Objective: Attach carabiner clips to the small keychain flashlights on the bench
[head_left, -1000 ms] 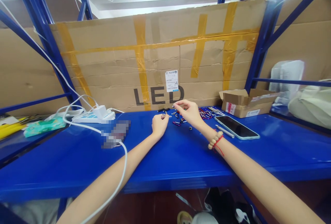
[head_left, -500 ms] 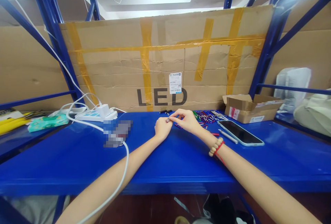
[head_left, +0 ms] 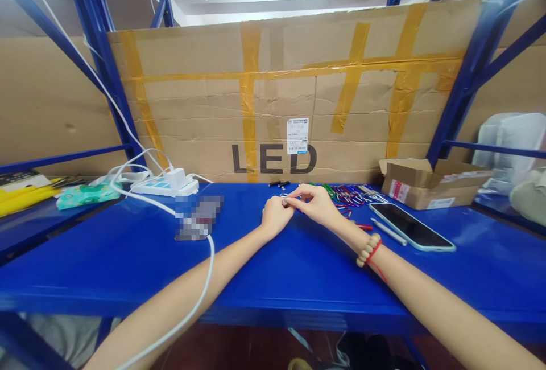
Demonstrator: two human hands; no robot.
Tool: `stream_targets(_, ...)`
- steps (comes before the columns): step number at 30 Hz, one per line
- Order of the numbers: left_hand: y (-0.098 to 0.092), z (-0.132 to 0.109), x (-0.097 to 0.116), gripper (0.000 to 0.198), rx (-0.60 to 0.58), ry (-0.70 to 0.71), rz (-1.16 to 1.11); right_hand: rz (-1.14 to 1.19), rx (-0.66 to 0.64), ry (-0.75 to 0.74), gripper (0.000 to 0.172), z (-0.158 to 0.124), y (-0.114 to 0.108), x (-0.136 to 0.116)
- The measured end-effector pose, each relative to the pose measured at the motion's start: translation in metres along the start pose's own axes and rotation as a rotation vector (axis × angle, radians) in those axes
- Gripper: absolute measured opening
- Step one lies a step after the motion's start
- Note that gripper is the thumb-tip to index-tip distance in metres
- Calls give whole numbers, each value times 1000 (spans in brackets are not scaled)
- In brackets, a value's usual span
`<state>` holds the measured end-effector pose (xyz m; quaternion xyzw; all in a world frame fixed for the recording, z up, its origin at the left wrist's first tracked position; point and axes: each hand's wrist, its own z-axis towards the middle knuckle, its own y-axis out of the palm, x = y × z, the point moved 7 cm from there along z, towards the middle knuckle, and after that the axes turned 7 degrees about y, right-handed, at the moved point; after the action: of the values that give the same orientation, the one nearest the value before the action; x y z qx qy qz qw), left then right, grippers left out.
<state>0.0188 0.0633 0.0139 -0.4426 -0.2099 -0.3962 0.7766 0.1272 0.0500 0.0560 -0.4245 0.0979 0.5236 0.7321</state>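
Observation:
Over the middle of the blue shelf, my left hand (head_left: 276,215) is closed in a fist. A small dark piece (head_left: 285,202) with a lighter edge shows at its thumb side, too small to name. Thumb and forefinger of my right hand (head_left: 318,204) are pinched at that piece, and the two hands touch there. Behind my right hand lies a pile of slim shiny coloured pieces (head_left: 356,194) in green, red, purple and silver. A few short black pieces (head_left: 279,184) lie beyond my hands. A red stick-like piece (head_left: 364,227) rests beside my right wrist.
Right of my arm lie a silver pen (head_left: 389,232) and a phone (head_left: 412,226). An open cardboard box (head_left: 430,185) stands behind them. To the left are a power strip (head_left: 164,185) and a blurred-out object (head_left: 198,219), with a white cable (head_left: 209,279) crossing my left forearm.
The whole view has shifted slightly, so things appear farther right. My hands stay together, the right still pinching at the small piece in the left fist.

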Motion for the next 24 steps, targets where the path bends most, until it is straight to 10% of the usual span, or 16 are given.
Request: stream_targets(24, 24, -1, 12, 26, -315, 229, 190, -533, -226, -65, 24, -5, -10, -4)
